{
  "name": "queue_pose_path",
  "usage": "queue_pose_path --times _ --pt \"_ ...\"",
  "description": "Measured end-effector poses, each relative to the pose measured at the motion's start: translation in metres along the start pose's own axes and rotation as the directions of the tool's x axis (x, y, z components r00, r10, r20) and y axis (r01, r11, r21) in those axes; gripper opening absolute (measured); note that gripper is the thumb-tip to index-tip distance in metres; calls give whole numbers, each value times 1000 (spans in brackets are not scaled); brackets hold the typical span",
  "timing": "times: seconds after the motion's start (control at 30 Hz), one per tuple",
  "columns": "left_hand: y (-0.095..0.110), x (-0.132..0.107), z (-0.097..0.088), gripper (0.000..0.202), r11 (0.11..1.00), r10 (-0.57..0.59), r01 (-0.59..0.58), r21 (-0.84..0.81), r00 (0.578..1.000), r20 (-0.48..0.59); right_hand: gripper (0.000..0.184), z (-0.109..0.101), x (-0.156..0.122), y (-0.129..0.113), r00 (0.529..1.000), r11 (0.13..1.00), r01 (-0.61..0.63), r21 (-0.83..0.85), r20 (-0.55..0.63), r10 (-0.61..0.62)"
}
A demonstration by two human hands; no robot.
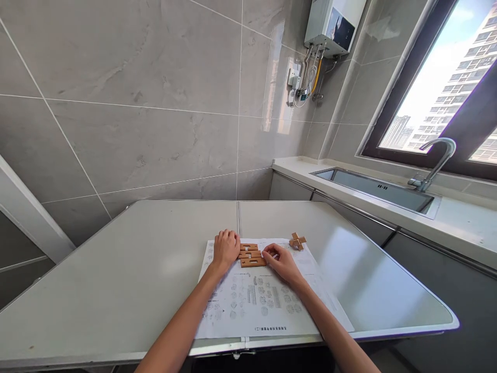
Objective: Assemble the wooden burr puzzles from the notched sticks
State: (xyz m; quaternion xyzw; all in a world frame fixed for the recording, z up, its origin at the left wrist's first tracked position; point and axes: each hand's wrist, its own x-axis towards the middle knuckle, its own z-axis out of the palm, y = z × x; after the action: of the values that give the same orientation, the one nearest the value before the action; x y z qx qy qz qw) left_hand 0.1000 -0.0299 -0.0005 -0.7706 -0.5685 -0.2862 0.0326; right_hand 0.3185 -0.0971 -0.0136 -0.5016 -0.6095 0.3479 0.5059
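Observation:
Slotted brown wooden puzzle pieces lie in stacked rows on a large printed paper sheet. My left hand rests at their left ends, its fingers bent and together, with the fingertips partly hidden. At the right ends is my right hand, its thumb and index finger closed at the edge of a middle piece. Beyond that hand, on the sheet's upper right part, sits a small assembled puzzle of crossed wooden bars.
The sheet lies on a white folding table with a seam down its middle. A grey tiled wall stands behind it. To the right are a counter with a sink, a curved faucet and a window. A water heater hangs above.

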Motion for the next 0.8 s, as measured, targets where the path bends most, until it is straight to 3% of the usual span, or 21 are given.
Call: queue_pose_path --times 0.17,0.3,0.4,0.6,0.8 --pt "1 -2 6 34 1000 21 -22 18 999 38 10 2 -2 0 996 993 92 -78 9 -92" --pt "2 -2 5 25 997 67 -66 -29 998 23 14 3 -5 2 990 983 138 -124 54 -132" --pt "7 -2 -2 22 980 176 -174 -94 984 10 20 3 -6 3 987 978 146 -151 85 -134" --pt "16 -5 -11 30 917 389 -383 -111 920 47 23 2 -7 4 986 968 145 -203 112 -124" --pt "14 -5 -7 31 915 402 -401 -44 915 29 23 3 -8 2 978 959 150 -240 178 -109"
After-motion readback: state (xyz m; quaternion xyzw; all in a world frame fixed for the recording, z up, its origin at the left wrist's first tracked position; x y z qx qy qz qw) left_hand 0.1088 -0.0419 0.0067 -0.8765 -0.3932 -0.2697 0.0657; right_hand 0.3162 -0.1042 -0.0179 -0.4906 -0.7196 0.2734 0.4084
